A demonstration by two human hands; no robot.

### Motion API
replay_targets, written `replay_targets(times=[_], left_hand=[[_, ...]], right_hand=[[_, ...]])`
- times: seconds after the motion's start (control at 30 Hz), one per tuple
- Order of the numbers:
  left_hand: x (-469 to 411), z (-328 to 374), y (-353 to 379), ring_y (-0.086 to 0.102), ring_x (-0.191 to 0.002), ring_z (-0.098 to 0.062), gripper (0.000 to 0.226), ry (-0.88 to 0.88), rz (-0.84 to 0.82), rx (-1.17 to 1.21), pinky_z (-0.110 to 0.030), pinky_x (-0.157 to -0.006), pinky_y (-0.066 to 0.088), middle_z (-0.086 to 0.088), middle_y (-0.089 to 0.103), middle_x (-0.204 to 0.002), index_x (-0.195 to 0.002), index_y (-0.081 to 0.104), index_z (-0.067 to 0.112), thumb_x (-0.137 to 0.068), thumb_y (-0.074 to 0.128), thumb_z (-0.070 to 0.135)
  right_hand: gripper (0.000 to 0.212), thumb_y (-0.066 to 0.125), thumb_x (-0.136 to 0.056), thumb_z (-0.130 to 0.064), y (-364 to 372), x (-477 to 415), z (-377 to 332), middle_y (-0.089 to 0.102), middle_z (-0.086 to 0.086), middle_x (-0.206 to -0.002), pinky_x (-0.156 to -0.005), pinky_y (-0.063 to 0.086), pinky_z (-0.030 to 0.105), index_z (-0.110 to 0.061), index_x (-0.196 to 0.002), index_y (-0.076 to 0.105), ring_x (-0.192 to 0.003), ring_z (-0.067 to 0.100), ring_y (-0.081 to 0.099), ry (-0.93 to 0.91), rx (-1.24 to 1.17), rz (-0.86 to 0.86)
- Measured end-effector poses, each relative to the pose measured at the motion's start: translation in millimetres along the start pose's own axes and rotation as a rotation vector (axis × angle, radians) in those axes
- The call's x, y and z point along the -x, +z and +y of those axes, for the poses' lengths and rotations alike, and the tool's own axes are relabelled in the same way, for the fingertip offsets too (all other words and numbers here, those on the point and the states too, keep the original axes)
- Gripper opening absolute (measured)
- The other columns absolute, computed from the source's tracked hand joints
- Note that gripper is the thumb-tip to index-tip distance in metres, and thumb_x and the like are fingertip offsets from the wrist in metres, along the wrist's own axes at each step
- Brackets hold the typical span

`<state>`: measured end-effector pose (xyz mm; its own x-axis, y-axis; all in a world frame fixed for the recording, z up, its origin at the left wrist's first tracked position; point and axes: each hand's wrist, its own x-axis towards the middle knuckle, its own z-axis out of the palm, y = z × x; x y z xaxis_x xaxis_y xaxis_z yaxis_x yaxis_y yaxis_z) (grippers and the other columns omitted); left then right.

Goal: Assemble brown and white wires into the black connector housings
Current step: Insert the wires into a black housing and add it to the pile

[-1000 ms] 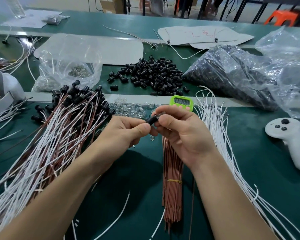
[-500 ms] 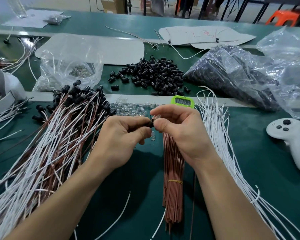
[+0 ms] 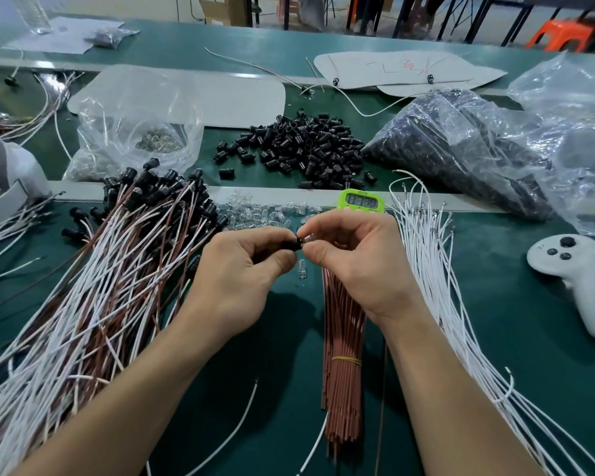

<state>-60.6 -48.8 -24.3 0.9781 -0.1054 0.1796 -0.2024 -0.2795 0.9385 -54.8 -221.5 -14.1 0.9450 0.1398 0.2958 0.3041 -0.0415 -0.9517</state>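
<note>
One black housing [image 3: 298, 242]: just below green timer [image 3: 360, 201].
Left hand [image 3: 241, 269]: pinches black housing.
Right hand [image 3: 354, 259]: pinches clear bulb [image 3: 309, 238].

Green bench [image 3: 495, 338] carries loose black housings [image 3: 299, 146], bundled brown wires [image 3: 342, 372], white wires [image 3: 433, 269], assembled harnesses [image 3: 100, 269], green timer [image 3: 360, 201], white controller [image 3: 577, 280].

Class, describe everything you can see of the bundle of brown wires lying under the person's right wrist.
The bundle of brown wires is a tight sheaf of thin, straight, reddish-brown insulated strands, bound about midway by a yellow rubber band. It lies flat on the green table mat, running away from the viewer. Its near ends are uneven. Its far end is hidden behind the right hand, so contact there cannot be judged.
</note>
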Motion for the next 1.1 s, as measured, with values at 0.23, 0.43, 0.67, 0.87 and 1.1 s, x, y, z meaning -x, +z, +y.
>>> replay_targets(times=[0.23, 0.43, 0.67, 0.87, 1.1], left_hand=[[3.2, 1.3, -3.1, 0.069, -0.076, 0.0, 0.043, 0.079, 0.024, -0.033, -0.015, -0.075, 0.055, 0.014, 0.077, -0.084, -0.083, 0.077, 0.045, -0.085, 0.078, 0.002], [4.6, 2.9, -3.4, 0.073, -0.08, -0.005, 0.031, 0.065, 0.005, -0.064, -0.018, -0.078, 0.057, 0.015, 0.077, -0.086, -0.086, 0.078, 0.038, -0.085, 0.078, 0.007], [1.7, 2.8, -3.4, 0.069, -0.068, -0.002, 0.016, 0.04, -0.022, -0.035, -0.013, -0.065, 0.051, 0.014, 0.075, -0.074, -0.086, 0.076, 0.039, -0.081, 0.074, 0.024], [0.6, 0.1, -6.9, 0.073, -0.085, 0.004, 0.028, 0.009, 0.007, 0.005, -0.011, -0.077, 0.053, 0.021, 0.078, -0.088, -0.091, 0.08, 0.045, -0.081, 0.083, 0.019], [-5.1, 7.1, -19.0, 0.069, -0.065, -0.015, 0.017, -0.141, -0.277, 0.148, -0.021, -0.061, 0.046, -0.008, 0.077, -0.076, -0.09, 0.079, 0.008, -0.095, 0.064, 0.003]], right_hand=[[0.023, 0.08, -0.073, 0.001, -2.2, 1.5, -0.2, 0.077, 0.0, -0.076, -0.065, 0.056, 0.02, -0.02, -0.082, 0.08, -0.067, 0.012, 0.073, 0.016, 0.096, 0.04], [0.02, 0.079, -0.073, -0.003, -4.0, 2.2, -0.3, 0.076, -0.003, -0.074, -0.063, 0.056, 0.023, -0.022, -0.081, 0.079, -0.065, 0.013, 0.073, -0.024, 0.207, 0.06], [0.016, 0.081, -0.073, -0.005, -1.2, 1.9, 4.2, 0.077, -0.001, -0.073, -0.064, 0.057, 0.026, -0.021, -0.078, 0.08, -0.066, 0.015, 0.073, -0.029, 0.106, 0.14], [0.018, 0.078, -0.071, -0.002, 2.8, 0.7, 6.6, 0.072, -0.005, -0.067, -0.059, 0.051, 0.021, -0.02, -0.076, 0.08, -0.061, 0.008, 0.065, 0.014, -0.048, 0.119], [0.021, 0.075, -0.069, 0.002, 1.6, 1.4, 5.4, 0.067, -0.003, -0.06, -0.054, 0.046, 0.021, -0.018, -0.072, 0.081, -0.054, 0.01, 0.055, 0.095, -0.189, 0.053]])
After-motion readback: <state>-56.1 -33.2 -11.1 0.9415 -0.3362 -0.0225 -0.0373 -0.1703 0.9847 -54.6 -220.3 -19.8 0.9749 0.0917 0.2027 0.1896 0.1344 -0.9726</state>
